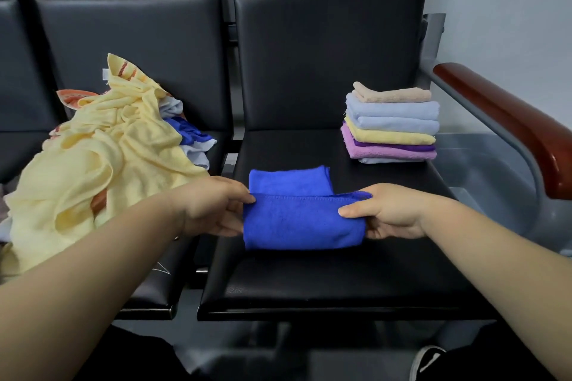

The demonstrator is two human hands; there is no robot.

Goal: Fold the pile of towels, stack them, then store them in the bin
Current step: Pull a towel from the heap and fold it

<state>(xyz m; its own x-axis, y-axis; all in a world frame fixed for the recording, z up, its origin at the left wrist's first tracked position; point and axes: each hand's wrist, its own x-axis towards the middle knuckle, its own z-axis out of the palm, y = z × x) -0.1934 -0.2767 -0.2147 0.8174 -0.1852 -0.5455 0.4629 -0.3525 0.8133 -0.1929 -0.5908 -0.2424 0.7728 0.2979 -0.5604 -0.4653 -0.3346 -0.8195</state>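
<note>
head | blue towel point(303, 223) axis left-right | left hand point(213, 207), right hand point(390, 210) apparently pinch ends

Black padded seat point(309, 281) lies bare near and far-left; stack of folded pastel towels point(391, 127) fills far-right, rumpled yellow towel pile point(108, 164) blocks left, red-brown wooden armrest point(510, 120) right.

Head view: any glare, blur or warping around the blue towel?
Head view: soft, even light, blue towel sharp and saturated; head view: only faint sheen on the black seat; head view: wide-angle bend at the edges, armrest curved, bottom dim and soft.
</note>
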